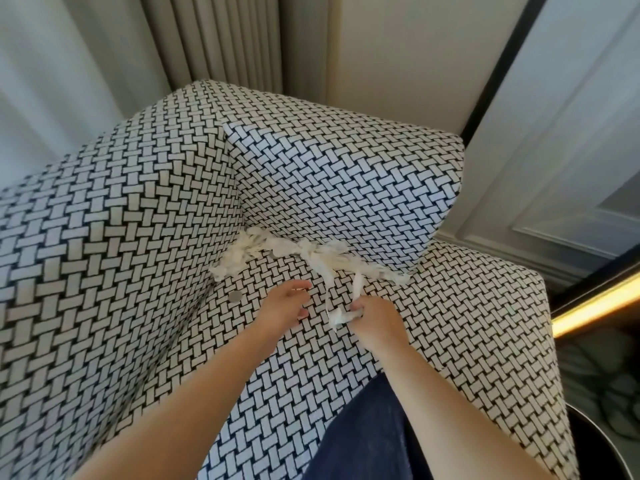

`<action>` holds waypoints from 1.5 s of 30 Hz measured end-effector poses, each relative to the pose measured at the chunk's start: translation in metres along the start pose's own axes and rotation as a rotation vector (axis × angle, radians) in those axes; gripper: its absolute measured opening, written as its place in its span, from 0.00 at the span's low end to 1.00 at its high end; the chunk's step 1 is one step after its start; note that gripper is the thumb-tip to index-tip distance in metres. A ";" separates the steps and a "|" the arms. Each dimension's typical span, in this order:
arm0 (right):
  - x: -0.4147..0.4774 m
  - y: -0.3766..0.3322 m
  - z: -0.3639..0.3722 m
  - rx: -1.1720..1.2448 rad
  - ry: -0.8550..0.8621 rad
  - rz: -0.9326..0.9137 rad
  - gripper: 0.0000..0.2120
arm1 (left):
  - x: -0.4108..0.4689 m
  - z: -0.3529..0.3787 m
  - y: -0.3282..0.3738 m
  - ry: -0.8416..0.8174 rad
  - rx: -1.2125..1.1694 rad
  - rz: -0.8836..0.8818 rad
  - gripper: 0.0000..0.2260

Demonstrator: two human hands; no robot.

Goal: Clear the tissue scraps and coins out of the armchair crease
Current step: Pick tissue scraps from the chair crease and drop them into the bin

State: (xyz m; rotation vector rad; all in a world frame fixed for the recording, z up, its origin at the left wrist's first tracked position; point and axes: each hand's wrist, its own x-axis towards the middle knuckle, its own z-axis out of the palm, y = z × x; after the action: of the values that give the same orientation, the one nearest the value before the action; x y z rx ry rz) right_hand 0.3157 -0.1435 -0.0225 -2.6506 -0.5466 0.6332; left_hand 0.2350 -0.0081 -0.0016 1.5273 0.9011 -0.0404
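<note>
White tissue scraps (277,249) lie bunched along the crease where the seat of the woven-pattern armchair (467,334) meets its back and arm. My right hand (372,315) grips a strip of tissue (337,315) that trails up towards the pile. Just left of it, my left hand (285,303) rests open on the seat with its fingers spread. A silver coin (236,297) sits at the side crease, left of my left hand. Another coin (273,253) seems to peek out among the scraps.
The armchair stands in a corner with curtains (221,39) behind it and a white panelled wall (554,150) on the right. A dark round object's rim (602,441) shows at the bottom right. My knee in dark trousers (367,434) presses against the seat front.
</note>
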 end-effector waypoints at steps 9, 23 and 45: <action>-0.018 -0.003 -0.018 0.296 0.313 0.118 0.07 | 0.002 0.037 -0.022 -0.136 0.895 0.257 0.23; -0.012 0.000 -0.017 0.449 0.430 0.144 0.07 | 0.019 0.031 0.010 0.202 0.072 0.061 0.20; -0.011 0.007 -0.021 0.443 0.394 0.010 0.08 | 0.002 0.020 -0.001 0.230 -0.102 0.092 0.13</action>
State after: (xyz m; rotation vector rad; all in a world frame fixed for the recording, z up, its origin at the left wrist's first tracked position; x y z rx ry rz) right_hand 0.3189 -0.1593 -0.0038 -2.2683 -0.2421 0.1893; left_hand 0.2453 -0.0249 -0.0075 1.4955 0.9973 0.2485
